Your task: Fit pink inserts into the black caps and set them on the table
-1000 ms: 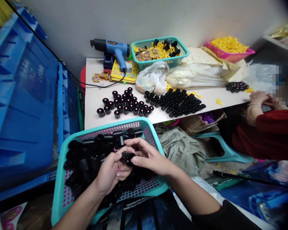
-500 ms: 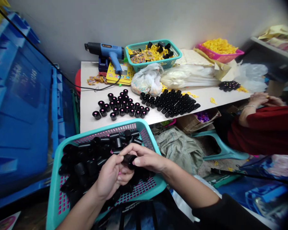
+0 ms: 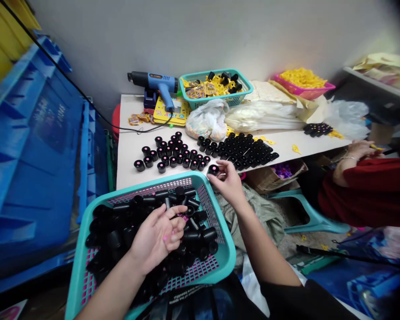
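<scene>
My right hand (image 3: 231,184) is at the front edge of the table, thumb and fingers closed around a short black plastic cylinder (image 3: 213,170) with a pink dot in its top. Palm up over the basket, my left hand (image 3: 152,242) has its fingers loosely curled, with small pink pieces (image 3: 165,238) lying in it. Below it, a turquoise basket (image 3: 209,186) holds many loose black cylinders (image 3: 115,238). On the table, a group of upright black cylinders with pink dots (image 3: 168,151) stands beside a dense block of black cylinders (image 3: 248,151).
A blue heat gun (image 3: 165,84) with a trailing cord rests on the table (image 3: 128,171). Behind are a turquoise basket of yellow pieces (image 3: 216,102), plastic bags (image 3: 206,120) and a pink basket (image 3: 306,91). Blue crates (image 3: 30,146) stand left; another person's red sleeve (image 3: 380,186) is right.
My right hand has moved away from my left, up and right to the table edge, carrying the black cylinder. My left hand has opened out somewhat, showing the pink pieces.
</scene>
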Tool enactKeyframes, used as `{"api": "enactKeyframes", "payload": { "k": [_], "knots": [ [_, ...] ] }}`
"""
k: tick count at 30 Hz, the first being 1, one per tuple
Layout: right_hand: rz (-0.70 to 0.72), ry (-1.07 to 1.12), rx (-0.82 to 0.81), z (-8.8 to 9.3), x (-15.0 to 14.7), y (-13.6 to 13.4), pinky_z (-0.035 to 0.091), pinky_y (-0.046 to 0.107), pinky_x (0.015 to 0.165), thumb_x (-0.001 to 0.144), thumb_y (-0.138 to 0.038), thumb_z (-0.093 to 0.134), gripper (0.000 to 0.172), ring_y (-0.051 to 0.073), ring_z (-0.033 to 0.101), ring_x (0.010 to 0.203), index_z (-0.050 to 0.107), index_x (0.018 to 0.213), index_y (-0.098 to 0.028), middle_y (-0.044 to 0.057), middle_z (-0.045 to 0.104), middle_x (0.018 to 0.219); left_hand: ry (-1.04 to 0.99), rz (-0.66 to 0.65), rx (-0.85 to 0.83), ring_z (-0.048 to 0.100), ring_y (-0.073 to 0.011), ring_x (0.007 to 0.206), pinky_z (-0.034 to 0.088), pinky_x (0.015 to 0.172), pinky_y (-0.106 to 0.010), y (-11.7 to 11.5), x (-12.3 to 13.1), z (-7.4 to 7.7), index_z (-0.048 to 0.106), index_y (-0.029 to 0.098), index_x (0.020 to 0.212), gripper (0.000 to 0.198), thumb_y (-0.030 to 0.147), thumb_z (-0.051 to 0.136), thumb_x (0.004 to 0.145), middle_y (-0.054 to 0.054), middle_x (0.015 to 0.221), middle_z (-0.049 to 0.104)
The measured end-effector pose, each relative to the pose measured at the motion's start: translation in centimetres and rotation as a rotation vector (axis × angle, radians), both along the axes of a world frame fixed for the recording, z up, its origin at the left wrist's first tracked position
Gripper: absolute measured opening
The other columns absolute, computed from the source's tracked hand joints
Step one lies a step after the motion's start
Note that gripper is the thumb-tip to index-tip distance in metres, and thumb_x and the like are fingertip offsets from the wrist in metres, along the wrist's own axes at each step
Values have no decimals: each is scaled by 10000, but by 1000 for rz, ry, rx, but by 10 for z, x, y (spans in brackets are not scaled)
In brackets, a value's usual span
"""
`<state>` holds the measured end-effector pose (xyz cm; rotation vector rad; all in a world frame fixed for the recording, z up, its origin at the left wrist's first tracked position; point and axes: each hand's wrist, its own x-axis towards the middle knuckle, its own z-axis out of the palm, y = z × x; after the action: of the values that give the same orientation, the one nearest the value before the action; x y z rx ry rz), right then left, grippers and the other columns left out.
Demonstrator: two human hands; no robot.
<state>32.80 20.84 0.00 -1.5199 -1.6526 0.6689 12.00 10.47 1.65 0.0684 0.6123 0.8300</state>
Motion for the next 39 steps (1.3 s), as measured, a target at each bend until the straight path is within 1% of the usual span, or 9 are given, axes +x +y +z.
{"api": "enactKeyframes", "payload": {
  "k": [3,7,11,19,24,28,32,35,39],
  "knots": [
    [-75,-82,-13,-35,18,44,462,381,745,656,-290,651,400,207,561,785,587,1017,-131,99,635,942,-81,74,-60,636,-202,818,523,681,-302,4,-3,-1,519,87,1116,363,333,386,885,-144,949,633],
    [-19,-125,-6,-63,18,66,455,378,787,645,-250,628,451,213,568,841,587,1079,-135,106,634,1008,-208,121,-29,437,-305,1236,341,1016,-479,9,-4,-5,357,86,1329,509,340,383,889,-214,1325,469],
    [-33,-158,39,-65,18,57,403,426,892,640,-225,640,663,266,511,1028,454,1267,-117,160,562,1147,-289,140,14,331,-305,1308,246,1074,-468,12,-6,-9,223,79,1408,629,412,351,890,-233,1420,341],
    [-7,-212,77,-63,18,63,400,424,908,673,-319,652,515,276,520,1031,564,1139,-117,158,593,1108,-290,112,33,324,-306,1308,241,1083,-445,10,-8,-11,181,87,1424,644,417,346,896,-229,1425,336],
    [-52,-195,61,-66,11,64,450,387,819,705,-285,589,351,236,585,872,609,1016,-124,123,647,954,-291,135,50,327,-311,1305,250,1079,-449,9,-10,-12,178,86,1425,643,416,340,897,-235,1423,335],
    [-72,-143,16,-72,10,62,480,372,756,719,-276,563,418,223,619,808,560,1105,-114,123,664,958,-296,141,51,327,-307,1308,250,1078,-451,10,-10,-10,178,91,1425,646,431,333,898,-239,1428,324],
    [-60,-105,26,-51,7,49,461,387,823,695,-194,572,568,250,580,982,463,1248,-116,163,601,1136,-297,171,50,323,-299,1313,252,1073,-452,12,-8,-4,169,96,1428,667,459,332,892,-235,1432,317],
    [-10,-45,91,-10,-5,17,463,353,813,788,-228,516,398,217,556,1007,514,1184,-181,116,591,1139,-290,176,35,347,-295,1302,279,1056,-451,13,-6,0,178,91,1426,699,491,344,877,-233,1419,342],
    [767,-72,115,37,-32,-32,433,351,834,817,-268,576,141,192,568,874,685,905,-247,49,661,860,-283,189,-6,530,-223,1120,419,937,-357,12,-1,4,269,80,1393,641,457,361,883,-201,1303,488]
  ]
}}
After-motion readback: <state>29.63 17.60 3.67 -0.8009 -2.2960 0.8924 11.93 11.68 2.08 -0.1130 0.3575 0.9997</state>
